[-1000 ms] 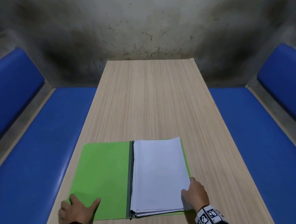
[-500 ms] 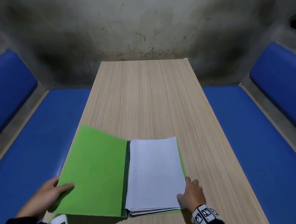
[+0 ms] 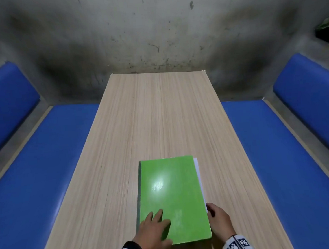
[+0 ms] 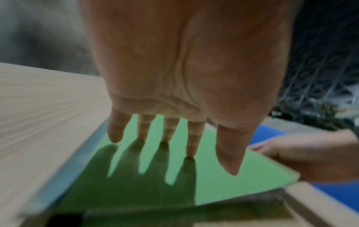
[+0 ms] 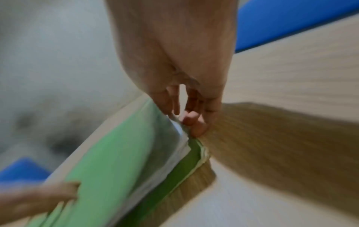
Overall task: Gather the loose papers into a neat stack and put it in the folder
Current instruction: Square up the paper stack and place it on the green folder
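Note:
The green folder (image 3: 173, 196) lies closed on the wooden table (image 3: 159, 115), near its front edge. A thin white strip of the papers (image 3: 199, 174) sticks out along its right side. My left hand (image 3: 155, 226) lies flat on the cover's near left part, fingers straight and spread; the left wrist view shows its fingertips (image 4: 191, 153) touching the green cover (image 4: 223, 184). My right hand (image 3: 218, 218) sits at the folder's right edge. In the right wrist view its bent fingertips (image 5: 194, 122) touch the edge of the paper stack (image 5: 174, 155) between the covers.
Blue padded benches (image 3: 38, 178) (image 3: 287, 165) run along both sides of the table. A stained grey wall (image 3: 155, 39) stands behind its far end. Bare wood stretches beyond the folder.
My left hand swung the left cover up and over the papers, closing the folder, and now lies on it. My right hand slid off the paper to the folder's right edge.

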A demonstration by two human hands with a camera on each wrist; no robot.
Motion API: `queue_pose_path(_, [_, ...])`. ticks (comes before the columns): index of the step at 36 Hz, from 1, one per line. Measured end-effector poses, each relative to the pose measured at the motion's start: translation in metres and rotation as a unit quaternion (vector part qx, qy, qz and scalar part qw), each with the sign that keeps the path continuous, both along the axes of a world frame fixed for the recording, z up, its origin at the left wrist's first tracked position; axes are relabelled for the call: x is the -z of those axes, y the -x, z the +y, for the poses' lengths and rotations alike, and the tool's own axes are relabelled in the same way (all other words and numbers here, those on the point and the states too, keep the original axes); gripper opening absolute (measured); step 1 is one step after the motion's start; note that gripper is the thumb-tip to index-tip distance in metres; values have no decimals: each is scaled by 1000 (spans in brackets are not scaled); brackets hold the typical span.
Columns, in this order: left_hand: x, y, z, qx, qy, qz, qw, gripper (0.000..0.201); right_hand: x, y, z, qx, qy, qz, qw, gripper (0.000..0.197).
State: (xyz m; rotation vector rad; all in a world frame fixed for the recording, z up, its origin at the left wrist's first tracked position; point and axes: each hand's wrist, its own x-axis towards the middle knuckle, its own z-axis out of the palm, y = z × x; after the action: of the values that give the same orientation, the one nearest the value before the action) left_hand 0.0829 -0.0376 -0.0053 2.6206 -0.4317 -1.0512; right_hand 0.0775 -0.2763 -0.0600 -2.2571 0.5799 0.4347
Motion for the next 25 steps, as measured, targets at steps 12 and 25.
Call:
queue_pose_path(12, [76,22,54,-29,-58,-118,991,149,-9,39,-9,-313,34,46,948,96])
queue_pose_path(25, [63,-37,63,-74,43,-168,982,75,8,-21,13,-259,88,-61,960,66])
